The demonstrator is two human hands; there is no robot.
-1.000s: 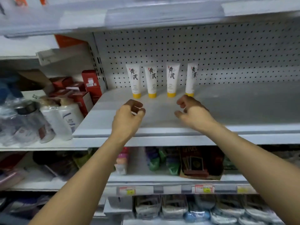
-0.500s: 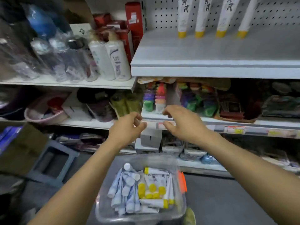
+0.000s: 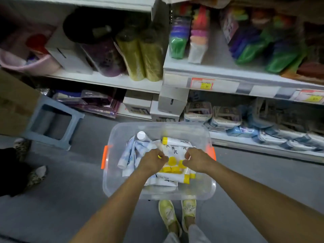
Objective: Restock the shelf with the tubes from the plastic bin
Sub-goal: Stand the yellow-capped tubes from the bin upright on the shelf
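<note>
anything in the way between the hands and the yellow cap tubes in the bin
Nothing visible. The plastic bin is open on top, and the left hand and right hand are down at the yellow-capped tubes; a firm hold cannot be told.

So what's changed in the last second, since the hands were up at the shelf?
Both hands came down from the shelf into the bin. The left hand and right hand now curl their fingers over the yellow-capped tubes. Whether either has gripped one yet is unclear. The view dropped with them, so the four standing tubes are out of sight. The heap in the bin looks undisturbed.
</note>
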